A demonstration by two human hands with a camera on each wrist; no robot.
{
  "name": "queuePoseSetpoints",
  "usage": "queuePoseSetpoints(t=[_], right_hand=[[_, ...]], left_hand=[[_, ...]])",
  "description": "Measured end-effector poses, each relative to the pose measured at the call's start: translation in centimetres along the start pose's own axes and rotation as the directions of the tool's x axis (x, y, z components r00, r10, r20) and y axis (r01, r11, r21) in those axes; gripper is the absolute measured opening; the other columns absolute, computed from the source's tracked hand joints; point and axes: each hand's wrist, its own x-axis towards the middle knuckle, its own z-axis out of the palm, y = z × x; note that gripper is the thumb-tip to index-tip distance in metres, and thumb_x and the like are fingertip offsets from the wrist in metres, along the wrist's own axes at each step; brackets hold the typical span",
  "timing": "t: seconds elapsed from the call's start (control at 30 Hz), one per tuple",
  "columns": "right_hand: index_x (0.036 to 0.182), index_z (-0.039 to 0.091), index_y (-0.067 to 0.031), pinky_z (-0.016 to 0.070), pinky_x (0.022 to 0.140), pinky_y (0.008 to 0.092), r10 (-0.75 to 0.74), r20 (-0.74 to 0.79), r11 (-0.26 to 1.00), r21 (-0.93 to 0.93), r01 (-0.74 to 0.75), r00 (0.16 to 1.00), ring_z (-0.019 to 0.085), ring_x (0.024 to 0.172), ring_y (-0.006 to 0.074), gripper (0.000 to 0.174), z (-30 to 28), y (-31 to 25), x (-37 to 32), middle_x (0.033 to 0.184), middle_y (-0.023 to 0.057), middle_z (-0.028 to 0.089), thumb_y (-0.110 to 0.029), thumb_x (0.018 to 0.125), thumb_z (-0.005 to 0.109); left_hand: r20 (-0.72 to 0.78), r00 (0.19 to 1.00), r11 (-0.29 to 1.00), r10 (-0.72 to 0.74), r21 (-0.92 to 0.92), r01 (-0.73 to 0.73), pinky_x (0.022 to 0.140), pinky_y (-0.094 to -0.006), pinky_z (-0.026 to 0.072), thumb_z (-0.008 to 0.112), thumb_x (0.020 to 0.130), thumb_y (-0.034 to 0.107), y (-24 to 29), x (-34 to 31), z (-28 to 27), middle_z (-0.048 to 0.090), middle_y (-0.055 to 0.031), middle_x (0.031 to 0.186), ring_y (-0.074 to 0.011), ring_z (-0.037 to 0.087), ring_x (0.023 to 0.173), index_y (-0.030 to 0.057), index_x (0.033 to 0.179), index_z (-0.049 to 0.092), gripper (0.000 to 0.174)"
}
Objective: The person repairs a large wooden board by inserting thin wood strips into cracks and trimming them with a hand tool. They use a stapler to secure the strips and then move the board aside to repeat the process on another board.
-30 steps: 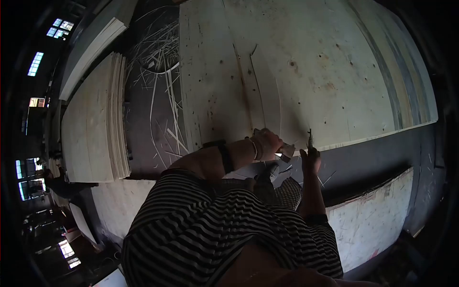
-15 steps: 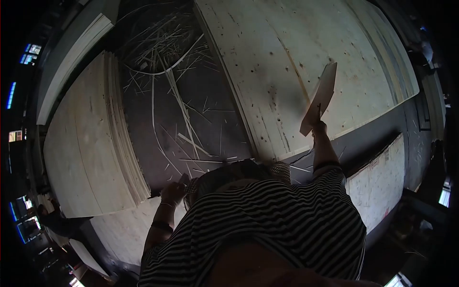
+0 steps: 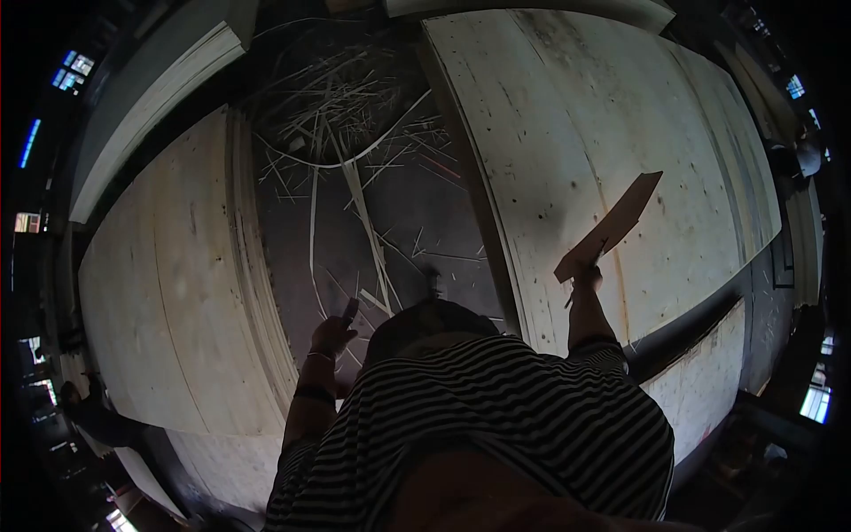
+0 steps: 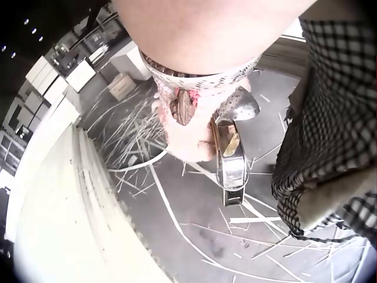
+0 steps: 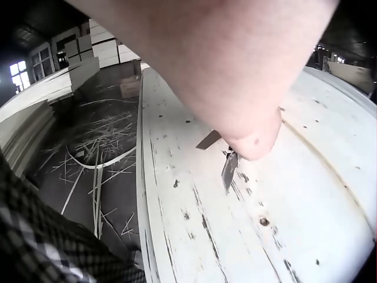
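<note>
At the left of the body, my left hand (image 3: 330,337) grips a shiny, boxy metal tool (image 4: 233,168) with a rounded metal end. Its exact kind cannot be told. A patterned band (image 4: 194,79) circles that wrist. Over the right stack of veneer sheets (image 3: 532,115), my right hand (image 3: 586,277) holds up a long, thin piece of veneer (image 3: 620,217), tilted to the upper right. A slim dark tool (image 5: 228,172) sticks out from the same hand, low over the sheets. The forearm hides much of the right hand in its wrist view.
A second stack of pale sheets (image 3: 160,284) stands at the left. Between the stacks runs a dark floor strewn with thin wood strips (image 3: 355,186), heaped at the far end. A cardboard box (image 5: 130,87) sits farther back. More boards (image 3: 696,386) lie at the lower right.
Both hands were together at the right stack's front edge. The left hand has swung left with its tool, the right has lifted the veneer piece, and the body has shifted toward the gap between stacks.
</note>
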Motion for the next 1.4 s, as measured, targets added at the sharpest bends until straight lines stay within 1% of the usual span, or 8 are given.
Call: queuePoseSetpoints(t=[0.27, 0.4, 0.53, 0.6, 0.63, 0.8, 0.97, 1.4], right_hand=[[0.090, 0.064, -0.0031, 0.0494, 0.045, 0.0365, -0.434, 0.099, 0.900, 0.073, 0.429, 0.895, 0.061, 0.050, 0.0210, 0.043, 4.4, -27.4, -4.2, 0.063, 0.0087, 0.063, -0.039, 0.069, 0.074], [0.095, 0.066, -0.0026, 0.0533, 0.065, 0.0387, -0.451, 0.319, 0.892, 0.199, 0.406, 0.834, 0.067, 0.074, 0.0282, 0.046, 5.6, -42.0, -7.3, 0.079, 0.0143, 0.068, -0.040, 0.069, 0.073], [0.100, 0.063, -0.0017, 0.0526, 0.066, 0.0393, -0.390, 0.324, 0.920, 0.184, 0.347, 0.862, 0.067, 0.078, 0.0313, 0.049, 9.9, -49.9, -7.3, 0.082, 0.0158, 0.068, -0.040, 0.071, 0.071], [0.102, 0.064, -0.0013, 0.0512, 0.072, 0.0380, -0.191, 0.297, 0.954, 0.279, 0.106, 0.935, 0.066, 0.082, 0.0272, 0.047, 9.1, -54.0, -8.9, 0.086, 0.0163, 0.068, -0.033, 0.070, 0.073], [0.102, 0.064, -0.0013, 0.0512, 0.072, 0.0380, -0.165, 0.293, 0.956, 0.284, 0.080, 0.942, 0.066, 0.082, 0.0272, 0.047, 10.2, -54.8, -8.1, 0.086, 0.0163, 0.068, -0.033, 0.070, 0.073], [0.097, 0.062, -0.0050, 0.0438, 0.045, 0.0332, 0.192, 0.330, 0.632, 0.679, -0.373, 0.924, 0.055, 0.051, 0.0173, 0.029, 9.3, -61.7, -4.8, 0.066, 0.0058, 0.058, -0.021, 0.074, 0.069], [0.092, 0.057, -0.0068, 0.0335, 0.037, 0.0274, 0.287, 0.313, 0.208, 0.902, -0.378, 0.905, 0.043, 0.042, 0.0112, 0.016, 12.0, -66.2, 5.3, 0.059, 0.0002, 0.048, -0.009, 0.077, 0.061], [0.082, 0.051, -0.0084, 0.0340, 0.039, 0.0272, 0.541, 0.296, -0.145, 0.955, -0.260, 0.787, 0.041, 0.043, 0.0120, 0.023, 15.0, -80.0, 16.4, 0.059, 0.0008, 0.048, -0.016, 0.078, 0.072]], left_hand=[[0.367, 0.806, 0.882, -0.465, 0.112, 0.458, 0.079, -0.0447, 0.0507, 0.061, 0.078, 0.045, -13.5, 5.9, -3.1, 0.063, -0.0191, 0.102, -0.0353, 0.062, 0.097, 0.0141, 0.115, 0.061, 0.048], [-0.353, 0.905, 0.839, 0.235, -0.397, -0.372, 0.081, -0.0452, 0.0511, 0.056, 0.082, 0.044, -21.9, 7.7, -2.3, 0.065, -0.0205, 0.105, -0.0331, 0.064, 0.096, 0.0116, 0.103, 0.067, 0.040], [0.434, 0.894, 0.931, 0.114, 0.268, -0.248, 0.081, -0.0467, 0.0510, 0.056, 0.083, 0.049, -22.5, 22.1, -13.0, 0.066, -0.0211, 0.100, -0.0347, 0.064, 0.095, 0.0094, 0.102, 0.067, 0.046], [0.329, 0.830, 0.893, -0.450, 0.147, 0.425, 0.079, -0.0478, 0.0507, 0.055, 0.081, 0.056, -23.0, 31.6, -17.0, 0.065, -0.0226, 0.098, -0.0374, 0.063, 0.094, 0.0048, 0.100, 0.067, 0.056], [0.250, 0.918, 0.942, -0.308, 0.216, 0.257, 0.078, -0.0475, 0.0506, 0.057, 0.080, 0.057, -22.7, 36.0, -20.5, 0.065, -0.0229, 0.097, -0.0378, 0.063, 0.094, 0.0033, 0.099, 0.067, 0.058], [-0.186, 0.980, 0.995, -0.069, -0.088, 0.053, 0.073, -0.0475, 0.0511, 0.065, 0.078, 0.040, -4.8, 55.1, -44.1, 0.067, -0.0198, 0.091, -0.0353, 0.065, 0.085, 0.0009, 0.097, 0.065, 0.043], [-0.059, 0.996, 0.960, 0.059, -0.269, -0.073, 0.065, -0.0463, 0.0508, 0.063, 0.077, 0.030, 11.9, 67.9, -58.1, 0.067, -0.0161, 0.073, -0.0301, 0.066, 0.072, -0.0004, 0.082, 0.066, 0.031], [0.255, 0.950, 0.980, 0.182, -0.127, -0.153, 0.056, -0.0376, 0.0451, 0.073, 0.070, 0.032, 19.1, 93.4, -69.2, 0.060, -0.0050, 0.067, -0.0150, 0.056, 0.062, -0.0021, 0.076, 0.064, 0.036]])
